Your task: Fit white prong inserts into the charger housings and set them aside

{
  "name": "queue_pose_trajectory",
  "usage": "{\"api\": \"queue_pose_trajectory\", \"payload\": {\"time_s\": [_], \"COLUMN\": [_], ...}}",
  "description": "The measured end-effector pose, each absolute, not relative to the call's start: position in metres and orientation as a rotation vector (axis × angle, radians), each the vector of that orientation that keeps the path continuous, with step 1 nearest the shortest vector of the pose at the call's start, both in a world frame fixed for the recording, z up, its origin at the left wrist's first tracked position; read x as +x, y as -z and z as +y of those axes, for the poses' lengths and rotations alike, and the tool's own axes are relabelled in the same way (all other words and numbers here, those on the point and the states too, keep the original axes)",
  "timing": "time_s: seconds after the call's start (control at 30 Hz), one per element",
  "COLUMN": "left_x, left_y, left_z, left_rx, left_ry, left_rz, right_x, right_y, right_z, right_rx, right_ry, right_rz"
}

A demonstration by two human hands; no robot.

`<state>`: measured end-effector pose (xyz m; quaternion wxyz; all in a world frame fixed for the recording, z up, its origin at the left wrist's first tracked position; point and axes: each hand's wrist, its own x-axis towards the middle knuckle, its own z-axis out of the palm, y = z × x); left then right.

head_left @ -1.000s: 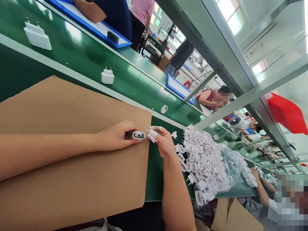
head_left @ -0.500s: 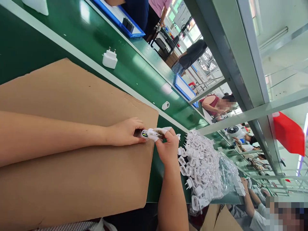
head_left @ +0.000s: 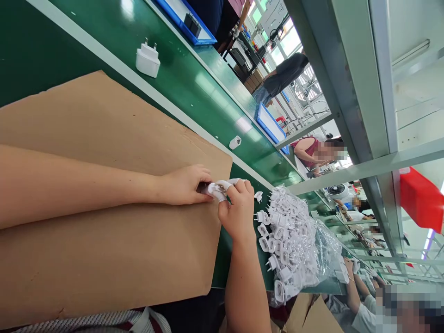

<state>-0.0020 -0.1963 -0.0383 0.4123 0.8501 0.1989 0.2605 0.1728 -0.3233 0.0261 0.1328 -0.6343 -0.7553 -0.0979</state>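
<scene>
My left hand (head_left: 185, 185) reaches in from the left over the cardboard sheet, its thumb and fingers closed round a white plug-charger housing (head_left: 206, 189), most of which is hidden. My right hand (head_left: 238, 203), with white coverings on some fingertips, comes up from below. Its bent fingers meet the end of that housing, and anything pinched between them is too covered to name. Just right of it, a small white plug piece (head_left: 258, 196) lies beside a heap of white charger housings (head_left: 286, 231) partly wrapped in clear plastic.
Beneath my arms lies a brown cardboard sheet (head_left: 114, 249). On the green conveyor (head_left: 187, 88) beyond are a white two-pin charger (head_left: 148, 60) and a smaller white one (head_left: 235, 142). Blue-rimmed trays (head_left: 272, 124) sit across it. A metal frame (head_left: 367, 88) slants overhead; other people sit nearby.
My right fingertips have moved over the housing's open end, where coloured inner parts showed before. The chargers on the conveyor have shifted slightly left in view, as the camera turned a little.
</scene>
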Motion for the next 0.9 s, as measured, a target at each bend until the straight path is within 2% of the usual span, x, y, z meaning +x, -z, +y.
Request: {"api": "queue_pose_trajectory", "payload": {"time_s": [0.17, 0.63, 0.9], "left_x": [-0.002, -0.002, -0.002], "left_y": [0.041, 0.034, 0.034], "left_z": [-0.196, -0.197, -0.199], "left_rx": [2.140, 2.096, 2.181], "left_ry": [-0.649, -0.608, -0.628], "left_rz": [0.496, 0.554, 0.581], "right_x": [0.165, 0.164, 0.166], "right_y": [-0.033, -0.031, -0.009], "right_z": [-0.321, -0.313, -0.312], "right_rx": [-1.952, -2.019, -2.020], "right_ry": [0.411, 0.239, 0.104], "right_rz": [-2.196, -2.083, -1.909]}}
